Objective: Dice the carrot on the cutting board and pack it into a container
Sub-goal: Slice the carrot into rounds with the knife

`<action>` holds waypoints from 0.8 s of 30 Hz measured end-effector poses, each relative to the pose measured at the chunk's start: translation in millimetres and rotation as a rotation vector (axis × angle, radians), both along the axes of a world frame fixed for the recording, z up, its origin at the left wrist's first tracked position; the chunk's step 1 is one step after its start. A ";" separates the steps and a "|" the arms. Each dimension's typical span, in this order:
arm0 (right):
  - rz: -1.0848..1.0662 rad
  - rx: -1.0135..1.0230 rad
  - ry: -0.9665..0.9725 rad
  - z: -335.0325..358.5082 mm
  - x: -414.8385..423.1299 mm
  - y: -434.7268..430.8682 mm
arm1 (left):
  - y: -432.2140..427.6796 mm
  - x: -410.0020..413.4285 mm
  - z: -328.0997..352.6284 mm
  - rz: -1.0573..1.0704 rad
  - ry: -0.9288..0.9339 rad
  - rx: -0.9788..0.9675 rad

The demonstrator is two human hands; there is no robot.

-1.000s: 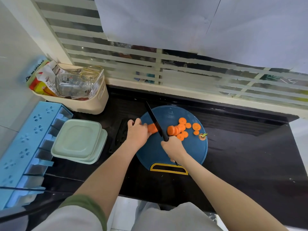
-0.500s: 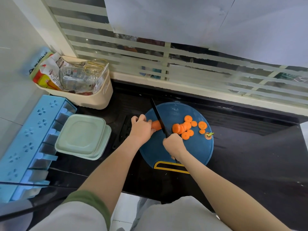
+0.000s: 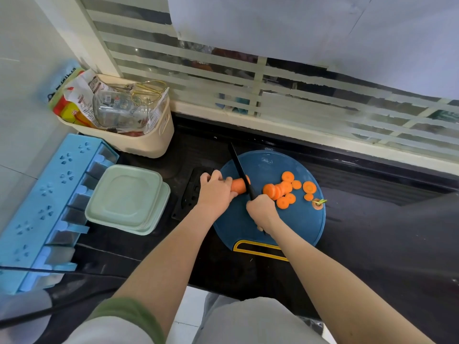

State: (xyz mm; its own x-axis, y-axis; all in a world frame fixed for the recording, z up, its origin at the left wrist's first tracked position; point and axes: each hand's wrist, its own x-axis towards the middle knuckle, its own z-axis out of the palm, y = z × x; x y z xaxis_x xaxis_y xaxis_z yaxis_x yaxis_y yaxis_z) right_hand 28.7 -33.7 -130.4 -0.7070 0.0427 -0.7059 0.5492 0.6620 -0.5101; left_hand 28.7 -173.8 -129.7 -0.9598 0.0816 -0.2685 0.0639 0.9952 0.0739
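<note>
I'm on the slicing step. There are only rounds so far, no dice, and nothing is packed. My left hand point(image 3: 214, 192) curls round the carrot point(image 3: 238, 185) stub at nine o'clock on the blue cutting board point(image 3: 268, 165). My right hand point(image 3: 260, 209) is fisted round the black knife point(image 3: 239, 167), its blade across the carrot, pointing to eleven. The carrot rounds point(image 3: 285, 192) lie towards three. The green lidded container point(image 3: 126, 194) sits at nine o'clock, apart from the board. The next cut lands closer to my fingers, so I should tuck them.
</note>
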 end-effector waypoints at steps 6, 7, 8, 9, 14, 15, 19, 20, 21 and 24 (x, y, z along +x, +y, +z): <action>-0.067 -0.107 -0.035 2.7 2.3 15.7 | 0.5 -5.1 5.9 0.021 -0.043 -0.013; -0.082 -0.117 -0.035 5.4 4.9 19.4 | 0.3 -5.4 7.2 0.027 -0.056 -0.012; -0.103 -0.137 -0.032 5.3 7.1 24.5 | 0.0 -4.8 7.8 0.032 -0.070 -0.013; -0.139 -0.172 -0.038 7.5 8.5 30.1 | -0.1 -4.5 8.8 0.035 -0.075 -0.016; -0.251 -0.315 -0.002 26.3 7.1 56.1 | 4.1 1.1 11.4 0.035 -0.026 -0.009; -0.265 -0.309 0.024 31.7 6.2 59.3 | 6.5 1.6 12.2 0.033 -0.013 -0.001; -0.260 -0.286 0.053 40.8 4.0 63.5 | 16.5 1.1 14.2 0.032 0.021 0.031; -0.226 -0.265 0.050 41.2 4.5 61.8 | 17.8 1.0 14.6 0.037 0.030 0.034; -0.187 -0.239 0.047 41.0 5.8 59.5 | 18.5 1.1 14.8 0.044 0.039 0.038; -0.103 -0.198 0.040 33.7 11.3 46.4 | 14.2 5.0 14.1 0.100 0.062 0.050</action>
